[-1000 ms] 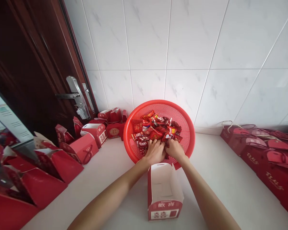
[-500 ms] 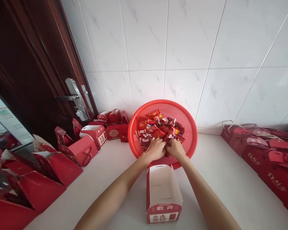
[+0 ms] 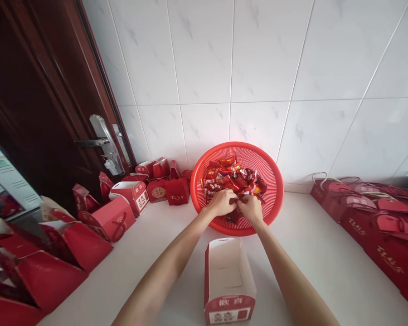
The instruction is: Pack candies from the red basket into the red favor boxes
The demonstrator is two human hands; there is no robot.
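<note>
A red plastic mesh basket point(image 3: 275, 185) stands against the tiled wall, with a heap of wrapped candies point(image 3: 229, 181) in red and dark wrappers inside. Over the near side of the heap, my left hand point(image 3: 223, 202) has its fingers curled, tips close to the other hand. My right hand point(image 3: 250, 208) is beside it, fingers bent and pinched together. Whatever lies between the fingertips is too small and covered to name. In front of the basket, nearer to me, sits an open red-and-white cardboard box point(image 3: 228, 276), with nothing visible inside.
Red gift boxes point(image 3: 107, 217) line the left side of the white tabletop point(image 3: 170, 226), some with open flaps. A row of red boxes with cord handles point(image 3: 370, 235) runs along the right. A dark wooden door point(image 3: 51, 90) with a metal handle is at the left.
The basket has shifted a little right and away from the box, leaving a gap. My hands have risen slightly out of the candies, fingertips now closer together.
</note>
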